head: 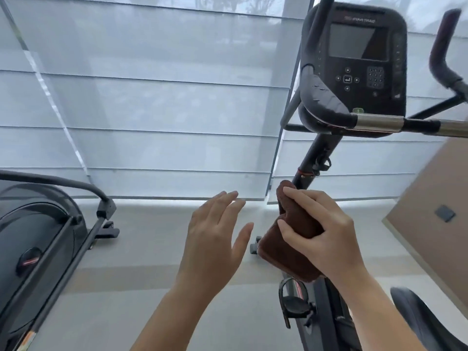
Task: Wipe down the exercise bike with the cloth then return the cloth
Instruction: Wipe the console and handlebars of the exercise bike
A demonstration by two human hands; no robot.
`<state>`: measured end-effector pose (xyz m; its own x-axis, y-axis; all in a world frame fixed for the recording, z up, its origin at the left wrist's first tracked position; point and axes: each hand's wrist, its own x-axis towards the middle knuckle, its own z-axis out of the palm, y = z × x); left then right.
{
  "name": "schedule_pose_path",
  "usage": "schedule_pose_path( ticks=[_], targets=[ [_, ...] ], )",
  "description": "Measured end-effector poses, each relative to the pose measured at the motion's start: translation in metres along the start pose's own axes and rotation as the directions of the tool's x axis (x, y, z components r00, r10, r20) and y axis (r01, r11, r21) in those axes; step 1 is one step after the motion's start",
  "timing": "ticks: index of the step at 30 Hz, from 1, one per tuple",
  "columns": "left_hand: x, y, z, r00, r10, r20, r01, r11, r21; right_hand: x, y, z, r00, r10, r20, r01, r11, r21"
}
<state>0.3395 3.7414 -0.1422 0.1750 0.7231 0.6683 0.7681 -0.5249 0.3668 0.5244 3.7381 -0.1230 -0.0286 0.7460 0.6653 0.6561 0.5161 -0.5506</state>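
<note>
A black exercise bike stands on the right, with its console (354, 59) up high, a slanted column (314, 160) below it, a pedal (295, 305) low down and the seat (425, 323) at the bottom right. My right hand (319, 226) grips a folded brown cloth (283, 247) and holds it against the lower end of the column. Left of the cloth, my left hand (215, 236) hovers with its fingers spread, holding nothing and touching nothing.
Another dark exercise machine (38, 236) fills the lower left. Pale window blinds (152, 110) run across the back, above a grey floor (141, 249). The bike's handlebars (395, 122) stick out at chest height. A tan panel (435, 193) stands on the right.
</note>
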Motion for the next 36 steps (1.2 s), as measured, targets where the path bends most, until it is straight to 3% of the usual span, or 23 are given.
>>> schedule_pose_path(
  ticks=[4,10,13,17,20,22,24,26,29,32,36],
  targets=[
    [0.073,-0.026,0.042,0.994,0.087,0.072,-0.083,0.995,-0.060,0.051,0.043,0.002,0.991,0.051,-0.120,-0.058,0.997,-0.054],
    [0.167,-0.042,0.088,0.968,0.226,0.109,-0.216,0.971,-0.098,0.136,0.086,-0.020,0.973,-0.072,-0.218,0.018,0.970,-0.243],
    [0.206,-0.049,0.107,0.964,0.247,0.102,-0.234,0.964,-0.127,0.182,0.102,-0.035,0.963,-0.154,-0.221,0.071,0.936,-0.344],
    [0.251,-0.058,0.133,0.947,0.307,0.091,-0.290,0.944,-0.158,0.246,0.120,-0.048,0.974,-0.139,-0.179,0.059,0.919,-0.389],
    [0.290,-0.065,0.154,0.931,0.356,0.084,-0.332,0.919,-0.214,0.295,0.134,-0.045,0.995,-0.074,-0.064,0.040,0.904,-0.426],
    [0.317,-0.071,0.168,0.921,0.379,0.091,-0.348,0.905,-0.246,0.318,0.145,-0.034,0.997,0.057,0.053,-0.022,0.861,-0.508],
    [0.344,-0.077,0.180,0.907,0.410,0.098,-0.371,0.886,-0.278,0.328,0.154,-0.025,0.962,0.239,0.132,-0.099,0.755,-0.648],
    [0.368,-0.085,0.192,0.876,0.473,0.097,-0.426,0.851,-0.308,0.327,0.157,-0.019,0.918,0.384,0.101,-0.198,0.663,-0.722],
    [0.402,-0.097,0.209,0.801,0.586,0.118,-0.525,0.784,-0.330,0.325,0.153,0.002,0.886,0.462,-0.033,-0.346,0.614,-0.710],
    [0.432,-0.102,0.226,0.727,0.680,0.096,-0.612,0.705,-0.358,0.329,0.148,0.021,0.911,0.385,-0.148,-0.367,0.594,-0.716],
    [0.461,-0.103,0.249,0.634,0.772,0.050,-0.692,0.594,-0.410,0.305,0.137,0.013,0.949,0.286,-0.130,-0.297,0.683,-0.668]
  ],
)
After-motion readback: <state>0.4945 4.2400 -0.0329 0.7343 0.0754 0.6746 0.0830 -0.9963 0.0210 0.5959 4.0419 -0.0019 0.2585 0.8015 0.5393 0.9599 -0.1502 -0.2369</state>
